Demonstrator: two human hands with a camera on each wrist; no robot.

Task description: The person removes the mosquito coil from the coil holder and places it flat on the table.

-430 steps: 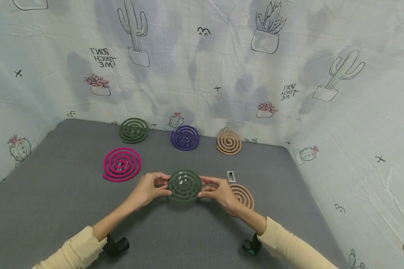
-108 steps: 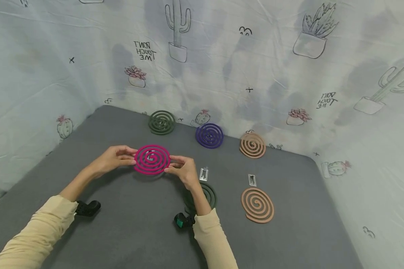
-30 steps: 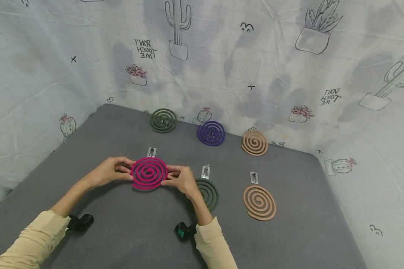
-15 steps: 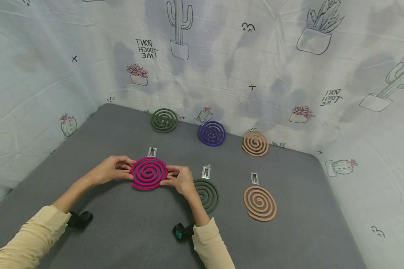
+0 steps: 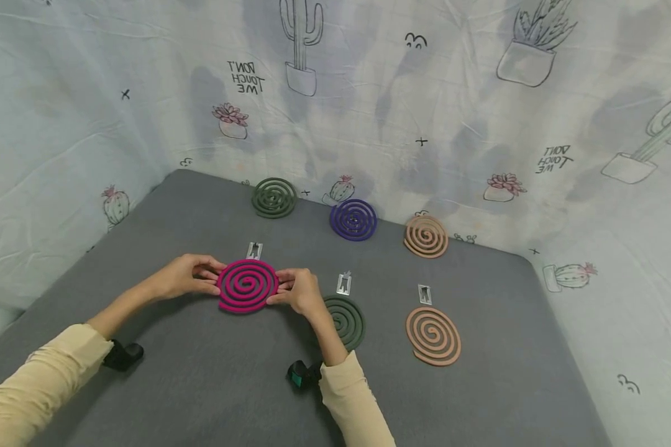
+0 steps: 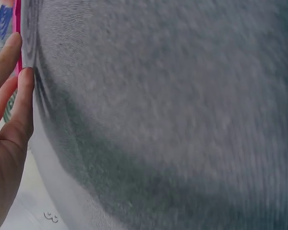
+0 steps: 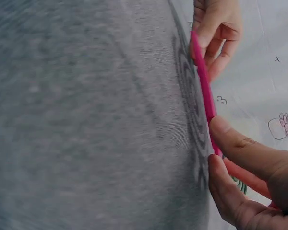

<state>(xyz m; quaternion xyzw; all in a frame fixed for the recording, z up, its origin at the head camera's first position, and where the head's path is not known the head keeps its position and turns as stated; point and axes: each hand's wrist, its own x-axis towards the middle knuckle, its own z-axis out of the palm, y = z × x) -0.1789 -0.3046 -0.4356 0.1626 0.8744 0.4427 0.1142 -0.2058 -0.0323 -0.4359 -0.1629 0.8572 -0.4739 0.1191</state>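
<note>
Between both hands, a pink mosquito coil (image 5: 248, 286) lies flat, held by opposite sides of its rim. My left hand (image 5: 184, 276) pinches its left edge with thumb and fingers. On the other side my right hand (image 5: 302, 292) pinches the right edge. Seen edge-on in the right wrist view, the coil (image 7: 206, 91) is close over the grey table, with its shadow beside it. The left wrist view catches only a sliver of pink at the fingertips of the left hand (image 6: 12, 129). Just behind the coil lies a small metal coil stand (image 5: 254, 251).
A dark green coil (image 5: 346, 323) lies partly behind the right forearm, below a metal stand (image 5: 343, 284). Further right are a tan coil (image 5: 433, 336) and its stand (image 5: 425, 294). Along the back edge sit green (image 5: 274, 197), blue (image 5: 353, 220) and tan (image 5: 426, 236) coils.
Earlier both hands held the dark green coil, which now lies on the table. The pink coil has since come off over its stand and toward me. Little moves in the last second.
</note>
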